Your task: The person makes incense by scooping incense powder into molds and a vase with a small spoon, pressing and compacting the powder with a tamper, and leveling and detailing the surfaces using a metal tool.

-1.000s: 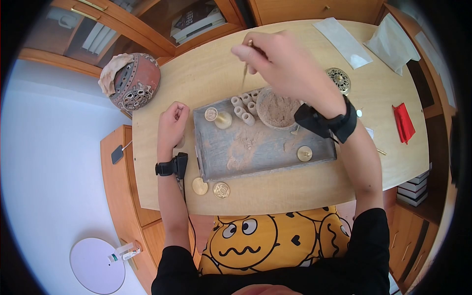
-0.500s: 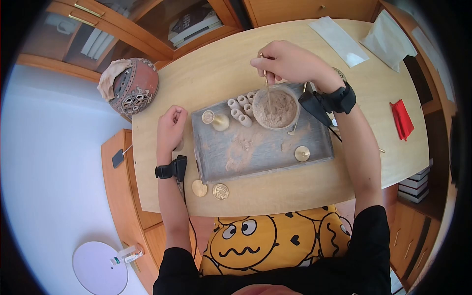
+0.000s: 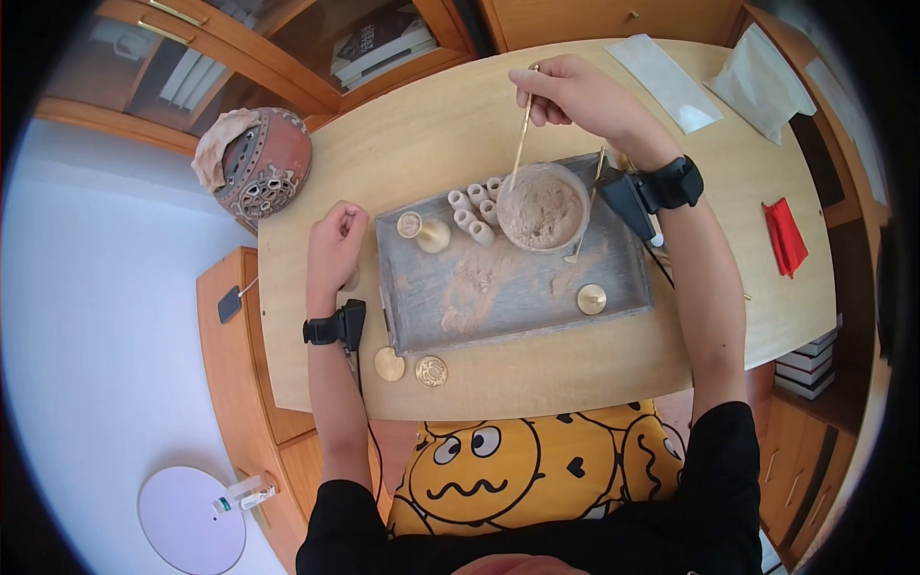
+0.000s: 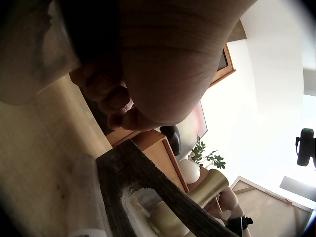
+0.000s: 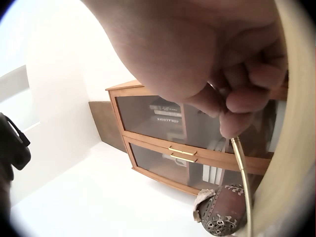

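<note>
My right hand (image 3: 585, 99) pinches a thin brass rod (image 3: 524, 131), whose lower end reaches the left rim of a bowl of brown powder (image 3: 543, 206). In the right wrist view, thumb and fingers close on the brass rod (image 5: 241, 170). My left hand (image 3: 336, 244) rests on the table left of the grey tray (image 3: 517, 329), fingers curled; nothing shows in its grip. Several pale hollow tubes (image 3: 481, 233) stand beside the bowl. A brass vessel (image 3: 434, 236) and a small round cup of powder (image 3: 410, 224) are at the tray's left end.
A brass round piece (image 3: 591, 299) lies on the tray, and a second brass tool (image 3: 574, 257) leans by the bowl. Two brass discs, one patterned (image 3: 431, 371), lie near the front edge. A red pouch (image 3: 786, 240) is right; a patterned pot (image 3: 265, 161) stands back left.
My right hand first brought the rod down into the bowl's powder, then raised it toward the bowl's left rim. My left hand has stayed in place.
</note>
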A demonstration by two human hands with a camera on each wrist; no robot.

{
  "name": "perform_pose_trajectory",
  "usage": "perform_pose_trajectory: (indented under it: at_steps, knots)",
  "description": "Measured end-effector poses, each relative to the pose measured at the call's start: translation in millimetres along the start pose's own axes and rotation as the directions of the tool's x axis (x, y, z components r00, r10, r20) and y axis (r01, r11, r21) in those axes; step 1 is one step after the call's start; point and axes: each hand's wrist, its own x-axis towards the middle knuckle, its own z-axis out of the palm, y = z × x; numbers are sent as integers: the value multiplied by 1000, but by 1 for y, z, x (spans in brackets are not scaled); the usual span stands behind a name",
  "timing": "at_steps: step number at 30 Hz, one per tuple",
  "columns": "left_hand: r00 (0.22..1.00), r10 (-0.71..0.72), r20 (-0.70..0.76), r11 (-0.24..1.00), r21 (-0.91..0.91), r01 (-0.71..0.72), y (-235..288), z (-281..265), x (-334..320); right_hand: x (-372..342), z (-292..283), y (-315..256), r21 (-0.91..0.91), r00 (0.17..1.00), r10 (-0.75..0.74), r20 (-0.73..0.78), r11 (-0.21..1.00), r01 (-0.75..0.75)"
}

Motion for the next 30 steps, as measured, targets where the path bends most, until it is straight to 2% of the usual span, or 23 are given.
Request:
perform_pose_trajectory:
  at_steps: [1, 3, 9, 18, 30]
  knots:
    - [999, 25, -21, 1000, -13, -25, -1, 1, 0, 0, 2, 0, 0, 1000, 0, 1, 1000, 0]
    - [1000, 18, -18, 1000, -8, -18, 0, 1, 0, -1, 9, -3, 16, 996, -15, -93, 1000, 17]
    - [1000, -1, -12, 1000, 3, 1, 2, 0, 0, 0, 25, -2, 12, 984, -81, -160, 996, 84]
    - [1000, 9, -1, 1000, 13, -9, 1, 0, 0, -2, 41, -8, -82, 981, -90, -169, 994, 77]
    - [1000, -10, 20, 1000, 3, 10, -3, -2, 1, -5, 45, -12, -117, 977, -74, -199, 992, 52]
